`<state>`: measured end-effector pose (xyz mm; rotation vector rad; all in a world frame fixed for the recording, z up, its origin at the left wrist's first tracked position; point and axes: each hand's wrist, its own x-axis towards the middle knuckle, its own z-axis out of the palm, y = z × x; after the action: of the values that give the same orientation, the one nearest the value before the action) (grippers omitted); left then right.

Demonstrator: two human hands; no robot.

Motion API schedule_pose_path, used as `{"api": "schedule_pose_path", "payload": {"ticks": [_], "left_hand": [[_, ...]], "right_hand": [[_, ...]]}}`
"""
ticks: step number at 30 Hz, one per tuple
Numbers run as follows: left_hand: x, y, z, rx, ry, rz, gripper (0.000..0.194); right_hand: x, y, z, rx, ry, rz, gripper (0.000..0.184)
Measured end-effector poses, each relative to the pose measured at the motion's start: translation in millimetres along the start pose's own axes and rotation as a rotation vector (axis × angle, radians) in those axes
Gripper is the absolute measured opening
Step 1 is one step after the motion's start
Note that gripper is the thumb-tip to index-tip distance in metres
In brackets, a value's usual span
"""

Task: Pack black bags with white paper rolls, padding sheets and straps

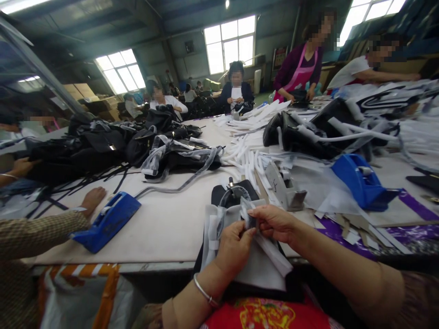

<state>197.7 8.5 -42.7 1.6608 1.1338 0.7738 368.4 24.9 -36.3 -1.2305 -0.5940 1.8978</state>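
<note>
A black bag (216, 197) lies at the table's front edge in front of me, its face covered by a white sheet (260, 269). Over its top runs a strap (224, 201) wrapped in clear plastic. My left hand (235, 246), with a bangle at the wrist, pinches the lower side of a plastic-wrapped piece of strap (246, 208). From the other side, my right hand (276, 222) pinches the same piece, fingertips close to the left thumb. What lies between the fingertips is partly hidden. A rolled white foam strip (274, 256) slants below my right hand.
Blue tape dispensers (109, 221) (363, 183) stand left and right; a grey one (284, 185) sits nearer. White foam strips (247, 151) pile mid-table. Black bags (181, 160) lie beyond. A co-worker's hand (93, 200) rests at left; other people work across the table.
</note>
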Motion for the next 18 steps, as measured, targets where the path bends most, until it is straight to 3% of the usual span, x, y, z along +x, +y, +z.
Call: {"api": "schedule_pose_path", "payload": {"ticks": [4, 6, 10, 13, 16, 18], "left_hand": [[4.7, 15.6, -6.1, -0.458, -0.292, -0.508, 0.033], [7.7, 21.2, -4.5, -0.633, -0.315, -0.602, 0.035], [13.5, 18.8, 8.6, -0.798, -0.180, -0.656, 0.027], [16.6, 11.3, 17.6, -0.781, -0.066, -0.660, 0.030], [17.5, 4.5, 19.7, -0.641, 0.008, -0.563, 0.038], [16.7, 0.3, 18.6, -0.543, 0.041, -0.495, 0.041]], "right_hand": [[0.0, 11.2, -4.4, -0.269, 0.026, -0.238, 0.032], [1.0, 16.8, -5.1, -0.451, 0.034, -0.386, 0.030], [1.4, 27.3, -2.6, -0.834, 0.122, -0.640, 0.030], [-3.2, 31.5, -3.4, -1.085, 0.178, -0.789, 0.028], [-15.1, 29.7, -12.3, -1.187, 0.163, -0.849, 0.022], [-28.0, 27.6, -21.0, -1.182, 0.249, -0.800, 0.027]]}}
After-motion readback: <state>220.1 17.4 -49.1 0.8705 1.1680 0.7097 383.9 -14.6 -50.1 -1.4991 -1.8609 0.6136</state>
